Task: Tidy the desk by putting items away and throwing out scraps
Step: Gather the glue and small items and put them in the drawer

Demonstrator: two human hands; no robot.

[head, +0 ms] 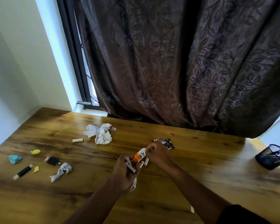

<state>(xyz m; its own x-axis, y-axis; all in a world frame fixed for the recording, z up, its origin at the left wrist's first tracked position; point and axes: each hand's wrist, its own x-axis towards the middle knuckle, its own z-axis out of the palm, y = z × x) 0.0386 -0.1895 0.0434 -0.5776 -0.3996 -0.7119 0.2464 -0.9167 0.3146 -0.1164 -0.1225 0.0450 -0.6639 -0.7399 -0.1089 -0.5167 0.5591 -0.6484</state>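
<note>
Over the middle of the wooden desk (200, 159), my left hand (124, 173) grips several white batteries (130, 165) and the lower end of an orange and white pack (139, 156). My right hand (158, 153) pinches the pack's top end. Two more white batteries (144, 162) lie on the desk just under the hands. A lone white battery (78, 140) lies further left. Crumpled white paper (100, 132) sits at the back, a smaller crumpled ball (62, 171) at the left, and a dark shiny wrapper (166, 142) behind my right hand.
At the left lie a blue scrap (14, 158), a yellow scrap (35, 151), a small yellow bit (36, 169), a black device (52, 160) and a black tube (23, 172). A black mesh pen holder (270, 157) stands at the right edge. A dark curtain (176, 62) hangs behind the desk.
</note>
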